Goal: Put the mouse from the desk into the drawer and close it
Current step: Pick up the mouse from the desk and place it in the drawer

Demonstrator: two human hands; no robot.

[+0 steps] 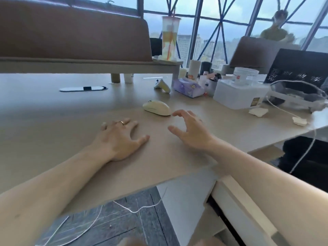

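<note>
Our left hand (119,139) lies flat on the desk (53,121), fingers spread, holding nothing; our right hand (190,129) hovers with fingers curled apart, empty; just beyond its fingertips, not touching, sits the cream mouse (157,107); farther off stands a tissue pack (189,87).

Office: desk (53,121), partition (71,29), high-rise windows (204,23).

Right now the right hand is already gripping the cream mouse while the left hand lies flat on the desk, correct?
Not quite. In the head view the right hand is open and just short of the mouse, not gripping it. The left hand does lie flat on the desk.
</note>
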